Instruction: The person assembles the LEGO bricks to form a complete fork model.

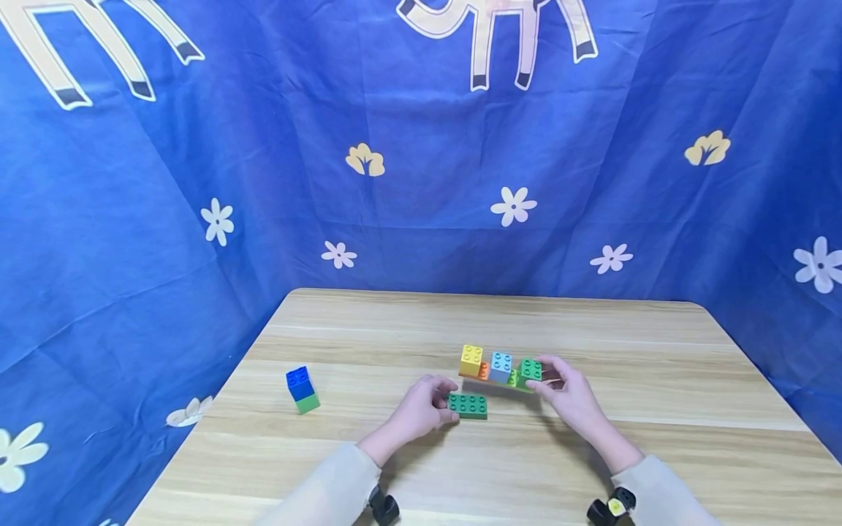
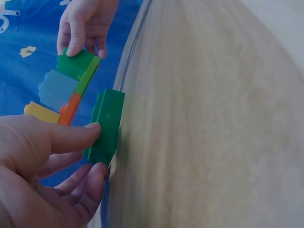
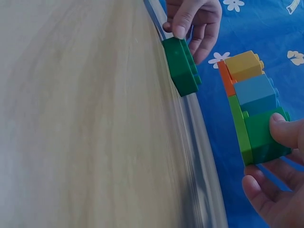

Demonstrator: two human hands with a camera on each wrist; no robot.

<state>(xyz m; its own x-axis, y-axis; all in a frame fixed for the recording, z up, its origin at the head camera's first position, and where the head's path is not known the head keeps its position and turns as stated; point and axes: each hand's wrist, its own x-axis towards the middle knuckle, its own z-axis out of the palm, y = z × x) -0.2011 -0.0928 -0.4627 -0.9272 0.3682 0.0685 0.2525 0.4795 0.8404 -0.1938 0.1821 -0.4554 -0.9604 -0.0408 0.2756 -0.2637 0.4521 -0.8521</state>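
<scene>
My left hand (image 1: 426, 406) pinches a dark green brick (image 1: 468, 406) by its left end, low at the table. The left wrist view shows the thumb on this brick (image 2: 108, 124) and the other fingers close to its end. Slightly above the table, my right hand (image 1: 567, 389) grips a joined row of bricks by the green brick (image 1: 529, 371) at its right end. Along that row stand a light blue brick (image 1: 501, 365) and a yellow brick (image 1: 471, 359), on a thin orange piece (image 3: 226, 78) and a lime green piece (image 3: 240, 130).
At the left of the wooden table (image 1: 645, 351) stands a blue brick (image 1: 299, 382) joined to a light green one (image 1: 307, 403), apart from both hands. A blue patterned cloth (image 1: 421, 168) hangs behind and beside the table.
</scene>
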